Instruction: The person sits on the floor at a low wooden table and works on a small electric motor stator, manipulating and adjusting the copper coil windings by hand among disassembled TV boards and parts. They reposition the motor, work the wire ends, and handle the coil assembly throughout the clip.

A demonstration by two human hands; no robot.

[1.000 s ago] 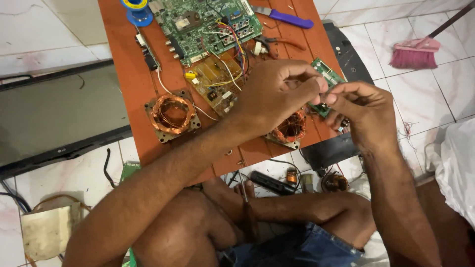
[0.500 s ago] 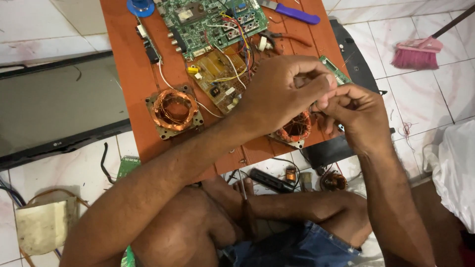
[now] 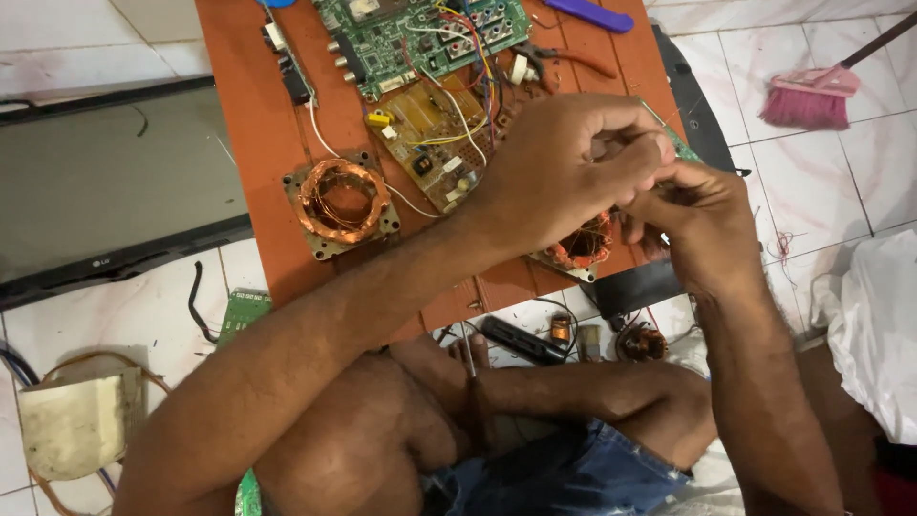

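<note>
My left hand and my right hand meet over the right side of an orange wooden table. Both pinch a small green circuit board; only a thin edge of it shows past my fingers. Right under my hands lies a copper wire coil in a metal frame. A second copper coil sits to the left on the table. A large green circuit board and a tan board with coloured wires lie beyond my hands.
A purple-handled tool and red-handled pliers lie at the table's far right. A flat black screen rests on the tiled floor at left, a pink broom at right. A black device and small coil lie by my knees.
My hands have drawn closer together and my fingers now cover most of the small green board, which showed clearly a second ago. The coils and boards on the table have not moved.
</note>
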